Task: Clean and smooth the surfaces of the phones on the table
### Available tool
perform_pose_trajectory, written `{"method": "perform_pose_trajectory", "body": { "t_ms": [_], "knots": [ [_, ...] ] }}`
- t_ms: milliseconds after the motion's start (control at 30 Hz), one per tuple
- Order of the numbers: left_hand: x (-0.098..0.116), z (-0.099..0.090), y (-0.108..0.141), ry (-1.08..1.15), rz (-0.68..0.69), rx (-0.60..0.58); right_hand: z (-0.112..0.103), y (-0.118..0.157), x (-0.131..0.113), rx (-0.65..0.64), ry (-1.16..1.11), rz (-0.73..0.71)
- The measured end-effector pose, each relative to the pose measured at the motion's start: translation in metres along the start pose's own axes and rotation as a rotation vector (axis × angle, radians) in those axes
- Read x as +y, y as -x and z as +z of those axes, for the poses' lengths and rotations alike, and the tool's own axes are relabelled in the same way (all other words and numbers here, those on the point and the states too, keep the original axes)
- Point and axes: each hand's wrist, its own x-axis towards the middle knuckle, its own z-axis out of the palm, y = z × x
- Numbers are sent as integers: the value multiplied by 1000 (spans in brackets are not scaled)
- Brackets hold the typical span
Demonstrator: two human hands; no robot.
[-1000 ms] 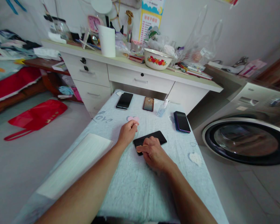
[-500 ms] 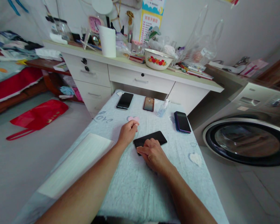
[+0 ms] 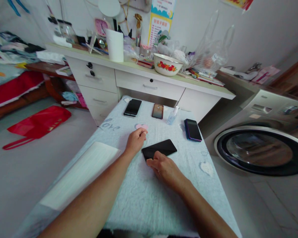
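A black smartphone (image 3: 165, 147) lies screen up and slantwise on the cloth-covered table. My right hand (image 3: 162, 165) is at its near left edge, with fingers bent and pressed together. What the fingertips hold, if anything, is hidden. Just left of the phone, my left hand (image 3: 136, 138) rests on the cloth in a loose fist, apart from the phone, and nothing shows in it. Farther back are a second black phone (image 3: 132, 107), a smaller brown-edged phone (image 3: 157, 111) and a clear spray bottle (image 3: 173, 115). On the right lies a dark phone with a blue-purple edge (image 3: 193, 130).
A folded whitish sheet (image 3: 81, 175) lies along the table's left side. Behind stands a white desk (image 3: 149, 84) bearing a flowered enamel bowl (image 3: 167, 64) and a paper roll (image 3: 115, 45). A washing machine (image 3: 253, 99) stands at right. A red bag (image 3: 39, 124) is on the floor.
My right hand has slid slightly toward me, off the phone's screen to its near edge, uncovering more of the glass. The left hand has stayed put. The view has shifted slightly.
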Motion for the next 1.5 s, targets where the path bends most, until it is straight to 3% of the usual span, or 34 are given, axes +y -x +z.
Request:
{"method": "perform_pose_trajectory", "body": {
  "t_ms": [167, 533, 933, 1500],
  "knots": [
    [0, -1, 0, -1, -8, -3, 2, -2, 3, 35, -13, -26],
    [-1, 1, 0, -34, 0, -15, 17, -12, 15, 171, 106, 113],
    [-3, 1, 1, -20, 26, 1, 21, -18, 2, 154, 172, 49],
    [-1, -1, 1, -51, 17, -19, 17, -8, 58, 290, 155, 350]
  ]
}}
